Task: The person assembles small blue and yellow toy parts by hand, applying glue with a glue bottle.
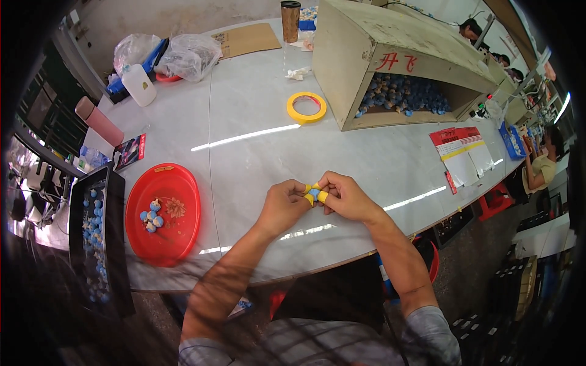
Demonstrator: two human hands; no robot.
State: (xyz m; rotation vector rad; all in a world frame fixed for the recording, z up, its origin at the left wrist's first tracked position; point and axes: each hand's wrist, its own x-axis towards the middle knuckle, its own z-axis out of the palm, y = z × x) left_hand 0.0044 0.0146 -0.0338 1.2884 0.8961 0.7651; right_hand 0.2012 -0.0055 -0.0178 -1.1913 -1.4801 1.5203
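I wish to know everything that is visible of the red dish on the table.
The red dish is round and shallow, with a raised rim, and looks like glossy plastic. A flower pattern shows on its bottom, and a tan label sits on the far rim. It lies flat on the grey table, left of the left hand and beside the black tray; whether they touch is unclear. A cluster of blue-and-pale balls rests in it; neither hand touches it.
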